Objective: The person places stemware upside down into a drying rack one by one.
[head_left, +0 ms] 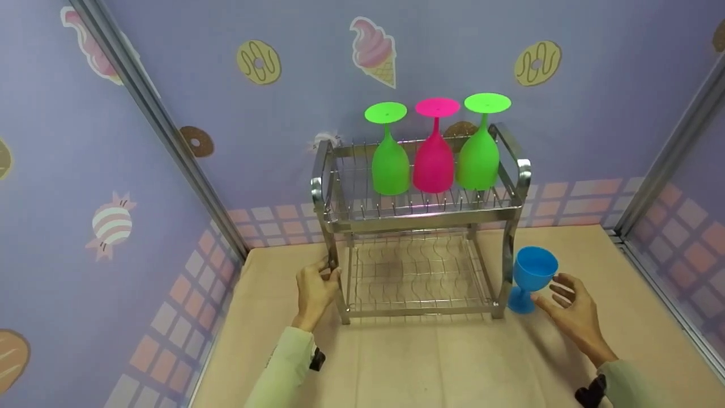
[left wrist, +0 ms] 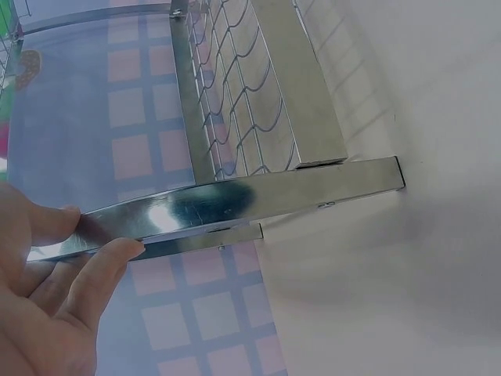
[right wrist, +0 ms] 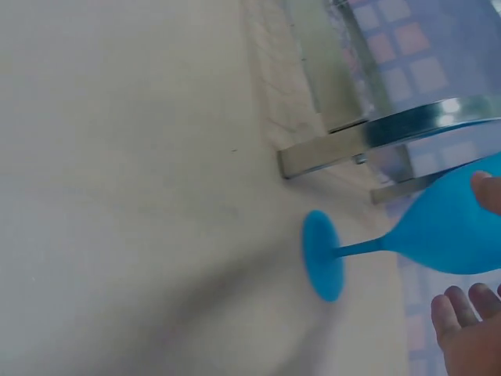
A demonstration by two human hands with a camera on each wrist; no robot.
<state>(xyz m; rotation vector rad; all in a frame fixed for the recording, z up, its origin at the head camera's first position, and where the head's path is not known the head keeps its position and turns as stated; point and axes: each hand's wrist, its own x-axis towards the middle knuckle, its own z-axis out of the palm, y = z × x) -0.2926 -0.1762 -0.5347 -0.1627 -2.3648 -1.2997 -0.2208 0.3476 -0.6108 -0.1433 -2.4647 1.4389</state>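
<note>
A two-tier metal dish rack (head_left: 425,222) stands in the middle of the table. My left hand (head_left: 316,290) grips its left front post, thumb on one side and fingers on the other, as the left wrist view shows on the post (left wrist: 196,207). To the right of the rack a blue goblet (head_left: 533,272) stands upright on its foot (right wrist: 321,254). Beside it is my right hand (head_left: 575,311), fingers spread; the thumb (right wrist: 487,190) overlaps the bowl in the right wrist view, while the other fingers (right wrist: 462,309) stay apart from it.
On the upper tier, a green goblet (head_left: 391,167), a pink goblet (head_left: 434,164) and another green goblet (head_left: 478,161) stand upside down in a row. The lower wire tier (head_left: 413,266) is in view. Patterned walls (head_left: 306,102) border the beige table (head_left: 408,362).
</note>
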